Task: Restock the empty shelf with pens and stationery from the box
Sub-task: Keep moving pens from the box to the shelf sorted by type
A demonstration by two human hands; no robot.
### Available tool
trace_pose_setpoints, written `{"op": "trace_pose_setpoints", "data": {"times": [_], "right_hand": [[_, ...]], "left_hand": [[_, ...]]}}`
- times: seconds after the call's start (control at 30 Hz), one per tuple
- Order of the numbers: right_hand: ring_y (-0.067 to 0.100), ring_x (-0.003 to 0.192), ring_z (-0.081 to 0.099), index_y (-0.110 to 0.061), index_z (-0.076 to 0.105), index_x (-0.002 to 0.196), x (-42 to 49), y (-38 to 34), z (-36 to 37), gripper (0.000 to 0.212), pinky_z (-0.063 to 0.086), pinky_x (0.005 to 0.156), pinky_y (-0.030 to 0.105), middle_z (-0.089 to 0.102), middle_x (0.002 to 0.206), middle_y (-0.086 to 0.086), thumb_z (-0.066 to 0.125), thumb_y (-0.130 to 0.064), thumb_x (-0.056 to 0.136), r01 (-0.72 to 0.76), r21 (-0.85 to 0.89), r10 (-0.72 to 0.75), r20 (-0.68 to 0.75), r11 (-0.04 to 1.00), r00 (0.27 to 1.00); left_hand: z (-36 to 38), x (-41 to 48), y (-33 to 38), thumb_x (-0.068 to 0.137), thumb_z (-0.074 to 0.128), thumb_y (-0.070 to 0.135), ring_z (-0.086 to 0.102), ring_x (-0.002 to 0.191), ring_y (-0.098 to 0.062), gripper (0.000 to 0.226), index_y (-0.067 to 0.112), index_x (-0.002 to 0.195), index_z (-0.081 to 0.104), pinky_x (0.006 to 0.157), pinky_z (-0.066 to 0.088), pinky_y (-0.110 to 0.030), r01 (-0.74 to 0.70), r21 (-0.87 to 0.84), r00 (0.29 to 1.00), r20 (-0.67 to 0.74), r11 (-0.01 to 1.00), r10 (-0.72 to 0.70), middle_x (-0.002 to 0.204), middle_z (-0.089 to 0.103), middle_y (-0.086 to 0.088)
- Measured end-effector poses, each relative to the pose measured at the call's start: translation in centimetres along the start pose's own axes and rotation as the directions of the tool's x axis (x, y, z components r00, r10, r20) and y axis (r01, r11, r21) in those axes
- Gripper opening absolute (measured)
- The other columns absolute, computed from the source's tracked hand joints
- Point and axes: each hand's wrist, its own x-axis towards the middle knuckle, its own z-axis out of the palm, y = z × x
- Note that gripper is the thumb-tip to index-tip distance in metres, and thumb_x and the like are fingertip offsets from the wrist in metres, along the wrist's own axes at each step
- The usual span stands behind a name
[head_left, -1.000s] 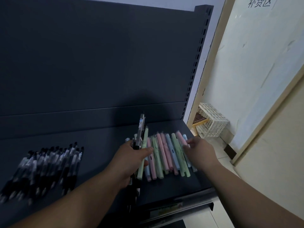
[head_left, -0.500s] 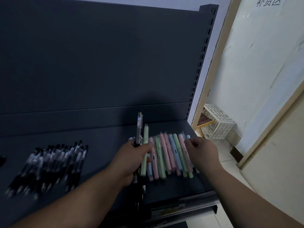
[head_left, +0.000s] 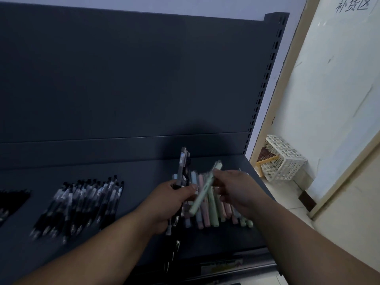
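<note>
Lower centre: right hand (head_left: 236, 192) pinches green pen (head_left: 202, 197), likely bound for pastel row (head_left: 205, 220); left hand (head_left: 168, 202) grips spare dark pens (head_left: 183, 164).

- Pale wall (head_left: 144, 5) at the top, dimly lit.
- Wood-framed white board (head_left: 339, 89) on the right, with handwritten characters near its top.
- White lattice basket (head_left: 287, 161) on the floor, at the board's foot.
- Light tiled floor (head_left: 287, 202).
</note>
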Motion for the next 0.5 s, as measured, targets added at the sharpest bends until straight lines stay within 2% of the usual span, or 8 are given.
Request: {"op": "trace_pose_setpoints", "data": {"times": [0.07,0.13,0.27,0.33,0.37,0.43,0.47,0.5], "right_hand": [[0.011,0.05,0.053,-0.007,0.066,0.079,0.8,-0.2,-0.7,0.029,0.045,0.051,0.027,0.063,0.066,0.003,0.059,-0.03,0.093,0.011,-0.216,-0.04,-0.129,0.976,0.991],[0.017,0.051,0.056,-0.005,0.063,0.071,1.7,-0.4,-1.0,0.033,0.048,0.054,0.029,0.062,0.062,0.006,0.06,-0.031,0.091,0.009,-0.413,-0.091,-0.181,0.911,0.979],[0.023,0.054,0.053,-0.008,0.049,0.06,3.5,-0.7,-0.9,0.044,0.049,0.062,0.03,0.056,0.059,0.006,0.055,-0.042,0.088,-0.044,-0.762,-0.106,-0.147,0.646,0.983],[0.022,0.061,0.054,-0.01,0.052,0.067,3.9,-0.4,-0.7,0.042,0.041,0.056,0.025,0.055,0.063,0.004,0.054,-0.045,0.09,-0.062,-0.828,-0.09,-0.135,0.557,0.987],[0.021,0.067,0.054,-0.01,0.057,0.079,3.8,-0.2,-0.5,0.037,0.037,0.054,0.024,0.058,0.071,0.003,0.055,-0.045,0.09,-0.052,-0.836,-0.104,-0.129,0.547,0.986],[0.014,0.075,0.05,-0.012,0.059,0.111,3.2,0.2,-0.1,0.038,0.035,0.056,0.023,0.064,0.097,0.003,0.058,-0.044,0.09,0.005,-0.803,-0.209,-0.149,0.596,0.967],[0.011,0.076,0.05,-0.015,0.059,0.116,2.5,0.2,0.4,0.039,0.036,0.059,0.022,0.065,0.103,0.0,0.059,-0.044,0.09,0.063,-0.772,-0.288,-0.159,0.633,0.944],[0.008,0.073,0.053,-0.021,0.062,0.111,1.7,0.0,0.9,0.033,0.038,0.061,0.023,0.067,0.098,-0.006,0.059,-0.045,0.09,0.139,-0.743,-0.359,-0.144,0.655,0.922]], "left_hand": [[-0.6,0.2,0.1,0.091,0.063,0.022,0.067,0.057,-0.012,0.019,0.005,0.101,0.061,0.048,0.05,-0.024,0.01,-0.054,0.998,-0.062,0.998,-0.013,0.074,0.07,-0.004],[-1.1,0.4,0.1,0.092,0.062,0.021,0.065,0.054,-0.01,0.018,0.006,0.101,0.06,0.048,0.05,-0.023,0.02,-0.11,0.995,-0.099,0.994,-0.031,0.074,0.068,-0.003],[-1.8,0.5,0.0,0.09,0.065,0.025,0.062,0.051,-0.009,0.03,0.003,0.109,0.059,0.049,0.052,-0.022,0.035,-0.153,0.992,-0.115,0.988,-0.053,0.077,0.067,-0.004],[-1.9,0.6,-0.1,0.089,0.064,0.03,0.06,0.052,-0.009,0.035,0.004,0.113,0.058,0.049,0.051,-0.023,0.039,-0.168,0.993,-0.1,0.985,-0.056,0.079,0.067,-0.004],[-1.9,0.6,-0.1,0.09,0.063,0.032,0.06,0.053,-0.009,0.037,0.005,0.115,0.058,0.05,0.051,-0.023,0.038,-0.177,0.994,-0.093,0.984,-0.055,0.08,0.066,-0.004],[-2.1,0.6,-0.1,0.091,0.062,0.03,0.06,0.054,-0.01,0.039,0.004,0.12,0.056,0.051,0.051,-0.023,0.029,-0.222,0.995,-0.085,0.975,-0.049,0.08,0.066,-0.003],[-2.1,0.6,-0.1,0.092,0.061,0.029,0.06,0.054,-0.01,0.039,0.004,0.121,0.055,0.051,0.052,-0.023,0.022,-0.259,0.995,-0.084,0.966,-0.045,0.078,0.066,-0.003],[-2.2,0.6,-0.1,0.092,0.061,0.027,0.061,0.054,-0.01,0.036,0.003,0.119,0.056,0.052,0.053,-0.023,0.007,-0.298,0.996,-0.088,0.954,-0.035,0.076,0.066,-0.003]]}}
